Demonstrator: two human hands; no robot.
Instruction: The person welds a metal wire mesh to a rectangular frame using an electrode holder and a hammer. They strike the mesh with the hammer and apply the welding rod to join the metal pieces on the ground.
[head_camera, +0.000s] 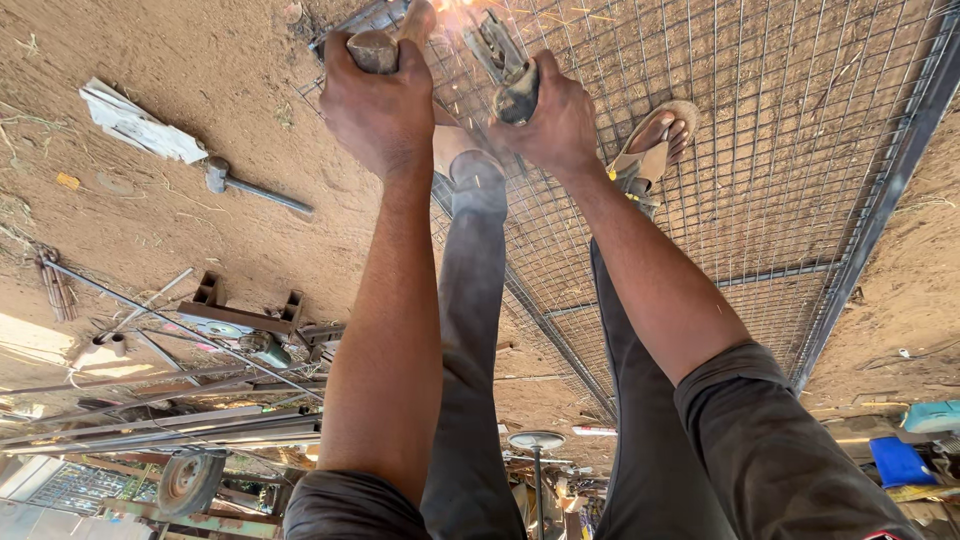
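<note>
Both grips, left hand (375, 100) and right hand (552, 120), clench grinder (497, 45) handles, arms outstretched.

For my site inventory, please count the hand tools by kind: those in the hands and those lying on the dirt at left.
Grinder, held by left hand and right hand: 1
Hammer on the dirt: 1
Total: 2

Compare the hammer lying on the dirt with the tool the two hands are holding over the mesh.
The hammer lies alone on the bare dirt; the power tool is held over the wire mesh panel. No hand touches the hammer; the left hand and right hand each hold the power tool. Sparks fly only at the power tool. Both look metal.
</note>
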